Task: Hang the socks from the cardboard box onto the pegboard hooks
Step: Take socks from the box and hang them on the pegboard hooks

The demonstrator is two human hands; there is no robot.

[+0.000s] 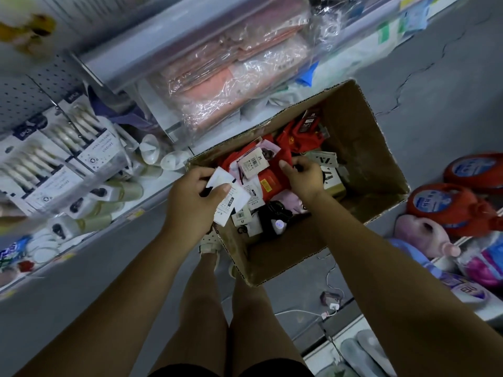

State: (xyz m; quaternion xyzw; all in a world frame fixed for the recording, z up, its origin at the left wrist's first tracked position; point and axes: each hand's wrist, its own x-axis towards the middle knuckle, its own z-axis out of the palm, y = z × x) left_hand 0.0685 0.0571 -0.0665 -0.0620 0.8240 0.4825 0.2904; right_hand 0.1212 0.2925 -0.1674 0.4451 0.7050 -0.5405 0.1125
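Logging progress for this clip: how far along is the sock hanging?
Done: no socks visible on the pegboard. In hand: left hand holds white-carded socks; right hand pinches a red pair in the cardboard box. Left: the sock pile there, all unhung.

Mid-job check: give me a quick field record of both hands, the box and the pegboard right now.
left hand: grips white-carded socks over the box's near-left corner
right hand: inside the box, pinches a red sock
box: open, on the floor, holds red, black and pink socks
pegboard: upper left, packaged goods hang below it
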